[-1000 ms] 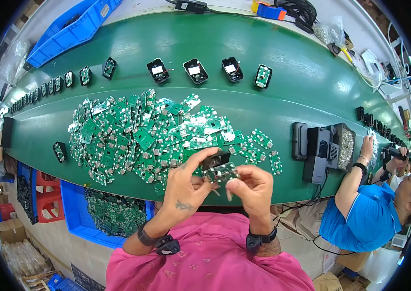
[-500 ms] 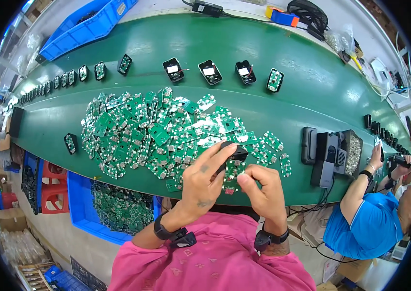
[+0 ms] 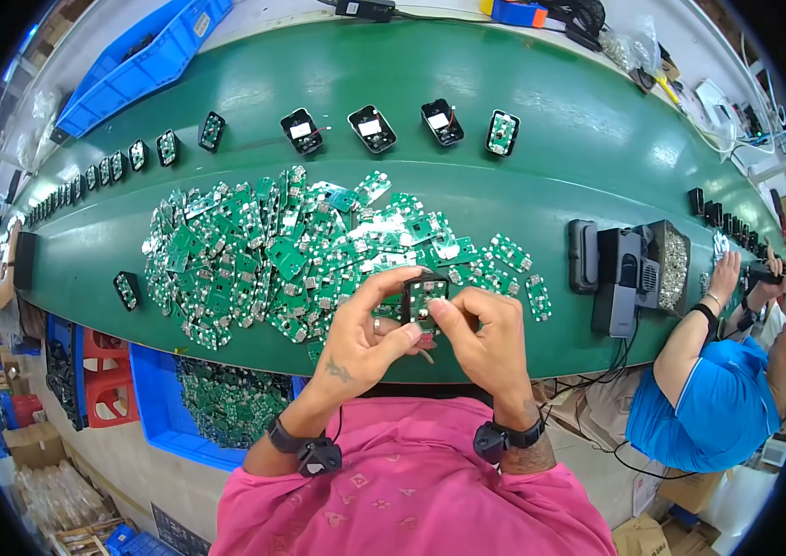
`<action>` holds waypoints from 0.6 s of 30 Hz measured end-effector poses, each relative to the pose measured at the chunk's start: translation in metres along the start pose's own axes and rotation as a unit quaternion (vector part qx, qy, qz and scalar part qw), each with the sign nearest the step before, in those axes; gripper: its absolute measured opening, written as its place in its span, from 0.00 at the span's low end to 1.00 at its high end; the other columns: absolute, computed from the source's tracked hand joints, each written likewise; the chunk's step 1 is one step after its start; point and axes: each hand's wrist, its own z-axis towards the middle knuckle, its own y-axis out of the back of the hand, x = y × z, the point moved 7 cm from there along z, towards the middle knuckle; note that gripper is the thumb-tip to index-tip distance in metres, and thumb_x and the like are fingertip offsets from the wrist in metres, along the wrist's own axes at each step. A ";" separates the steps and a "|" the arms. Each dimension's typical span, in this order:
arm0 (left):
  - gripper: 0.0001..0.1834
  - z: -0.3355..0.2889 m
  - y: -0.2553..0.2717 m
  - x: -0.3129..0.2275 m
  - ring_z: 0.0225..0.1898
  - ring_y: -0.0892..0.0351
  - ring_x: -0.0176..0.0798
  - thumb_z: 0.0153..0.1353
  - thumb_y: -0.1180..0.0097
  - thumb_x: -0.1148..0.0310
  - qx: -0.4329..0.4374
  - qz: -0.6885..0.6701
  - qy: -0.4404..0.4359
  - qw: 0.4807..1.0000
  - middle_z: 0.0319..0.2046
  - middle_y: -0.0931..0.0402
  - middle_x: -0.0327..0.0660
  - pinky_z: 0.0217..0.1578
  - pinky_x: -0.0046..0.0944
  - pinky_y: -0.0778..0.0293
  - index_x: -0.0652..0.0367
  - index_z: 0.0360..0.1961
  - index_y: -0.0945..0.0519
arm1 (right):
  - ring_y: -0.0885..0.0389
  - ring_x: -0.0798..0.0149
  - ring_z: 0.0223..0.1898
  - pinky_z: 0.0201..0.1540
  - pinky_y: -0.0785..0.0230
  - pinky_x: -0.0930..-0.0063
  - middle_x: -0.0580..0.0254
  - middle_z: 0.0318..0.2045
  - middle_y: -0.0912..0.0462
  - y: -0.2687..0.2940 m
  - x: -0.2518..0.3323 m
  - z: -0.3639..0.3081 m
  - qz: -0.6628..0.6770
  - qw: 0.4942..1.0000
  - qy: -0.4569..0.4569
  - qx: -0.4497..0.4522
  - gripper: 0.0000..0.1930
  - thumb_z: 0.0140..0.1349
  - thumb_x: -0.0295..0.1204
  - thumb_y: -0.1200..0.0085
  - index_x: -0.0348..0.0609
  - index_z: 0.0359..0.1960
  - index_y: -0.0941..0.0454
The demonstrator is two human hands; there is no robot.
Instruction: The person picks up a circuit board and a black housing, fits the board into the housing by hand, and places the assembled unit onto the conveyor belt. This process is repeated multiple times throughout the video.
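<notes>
My left hand (image 3: 356, 338) is closed round a small black casing (image 3: 409, 310), tilted up above the near edge of the table. A green circuit board (image 3: 426, 301) lies against the casing's open face and looks at least partly inside it. On the board's right side rests the thumb of my right hand (image 3: 488, 338), whose fingers are curled and closed on it. Fingers hide how far the board is seated. Just beyond both hands spreads a large pile of green circuit boards (image 3: 286, 259).
Across the green table (image 3: 319, 69) stand black casings with white labels (image 3: 370, 128) and casings with boards fitted (image 3: 502, 132). At right are a grey device (image 3: 617, 283) and a tray of small parts (image 3: 673, 269). A blue bin (image 3: 157, 398) sits below. Co-workers occupy both ends.
The casing has turned so its open face shows, and the board has come up against it. My left thumb now lies along its lower edge. The whole view has shifted slightly.
</notes>
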 end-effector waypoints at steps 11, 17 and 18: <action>0.18 0.007 0.001 0.013 0.29 0.15 0.38 0.72 0.52 0.71 -0.071 0.029 0.015 0.997 0.47 0.22 0.50 0.22 0.29 0.19 0.64 0.60 0.34 | 0.21 0.70 0.28 0.34 0.26 0.74 0.59 0.33 0.17 -0.022 -0.005 -0.004 0.053 0.998 0.000 0.024 0.22 0.68 0.27 0.47 0.40 0.63 0.31; 0.16 -0.004 -0.002 -0.006 0.25 0.16 0.35 0.70 0.51 0.74 -0.091 0.121 -0.086 0.985 0.42 0.19 0.48 0.21 0.30 0.20 0.63 0.58 0.30 | 0.22 0.73 0.40 0.42 0.27 0.76 0.61 0.45 0.20 -0.028 -0.001 -0.007 0.178 0.982 0.054 0.017 0.20 0.70 0.22 0.53 0.40 0.63 0.31; 0.15 -0.006 -0.003 -0.007 0.23 0.16 0.34 0.70 0.51 0.76 -0.097 0.135 -0.115 0.979 0.41 0.19 0.48 0.20 0.30 0.21 0.62 0.57 0.29 | 0.23 0.75 0.40 0.42 0.28 0.79 0.64 0.46 0.22 -0.031 -0.005 -0.010 0.216 0.975 0.034 0.031 0.19 0.70 0.20 0.53 0.39 0.62 0.30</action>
